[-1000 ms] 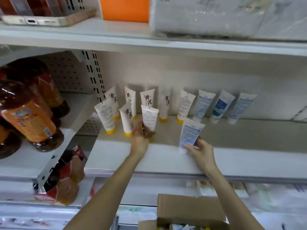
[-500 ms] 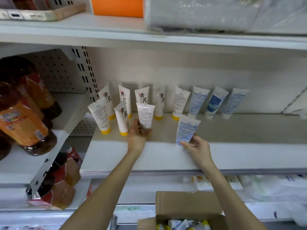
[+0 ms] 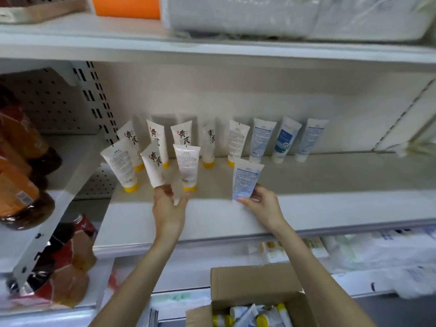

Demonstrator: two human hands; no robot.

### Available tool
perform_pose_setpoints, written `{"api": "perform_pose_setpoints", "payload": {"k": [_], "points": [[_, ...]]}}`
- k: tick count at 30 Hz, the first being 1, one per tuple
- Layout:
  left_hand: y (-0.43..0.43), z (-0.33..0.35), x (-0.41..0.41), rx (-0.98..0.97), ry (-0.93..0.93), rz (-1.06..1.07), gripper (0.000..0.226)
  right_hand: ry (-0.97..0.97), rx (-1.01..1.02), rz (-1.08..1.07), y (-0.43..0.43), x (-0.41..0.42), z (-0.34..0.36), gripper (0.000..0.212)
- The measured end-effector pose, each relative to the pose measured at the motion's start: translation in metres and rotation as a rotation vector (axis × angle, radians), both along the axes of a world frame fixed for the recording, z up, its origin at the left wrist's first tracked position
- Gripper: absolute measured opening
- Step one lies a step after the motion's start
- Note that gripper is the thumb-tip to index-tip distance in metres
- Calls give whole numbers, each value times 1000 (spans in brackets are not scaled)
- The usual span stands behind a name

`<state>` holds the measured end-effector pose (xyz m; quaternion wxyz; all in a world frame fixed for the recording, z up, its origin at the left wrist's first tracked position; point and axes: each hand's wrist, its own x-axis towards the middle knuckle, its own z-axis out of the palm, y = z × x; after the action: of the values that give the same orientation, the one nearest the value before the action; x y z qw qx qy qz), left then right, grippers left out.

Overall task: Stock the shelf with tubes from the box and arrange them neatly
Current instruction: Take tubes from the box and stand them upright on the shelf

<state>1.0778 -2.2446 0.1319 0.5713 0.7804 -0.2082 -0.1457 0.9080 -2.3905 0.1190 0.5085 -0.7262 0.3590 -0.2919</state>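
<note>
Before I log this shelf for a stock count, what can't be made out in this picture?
Head view only.
The box: its contents are mostly cut off by the bottom edge, so the count is unknown.
Cap of the blue-print tube: hidden by the right hand.
Cap of the middle front tube: hidden behind the left hand.
Fine print on all tubes: too small.
</note>
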Motion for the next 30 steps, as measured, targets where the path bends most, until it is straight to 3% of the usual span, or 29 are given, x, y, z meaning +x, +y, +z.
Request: {"api": "perform_pose_setpoints", "payload": {"k": [3,5,9,13,17,22,30], "points": [[-2,13,-26,-33,-59,-96,19,36,13,58,-11,-6,2,27],[-19,12,-43,11,-116,-247,17,42,2,68,-25,-18,2,26],[-72,1,-80,159,-269,-479,35,29,-28,16,-65,-60,0,35],[-134,-19,-120,340,-479,-619,60,24,-26,-74,-124,-118,-5,27],[-186,-33,-162,618,-693,-640,83,22,-33,-117,-183,-159,-4,21],[-212,-42,-180,649,-840,-563,85,67,-161,-102,-242,-176,-2,23],[-213,-48,-178,662,-837,-526,99,39,-202,-119,-299,-169,-5,20]]}}
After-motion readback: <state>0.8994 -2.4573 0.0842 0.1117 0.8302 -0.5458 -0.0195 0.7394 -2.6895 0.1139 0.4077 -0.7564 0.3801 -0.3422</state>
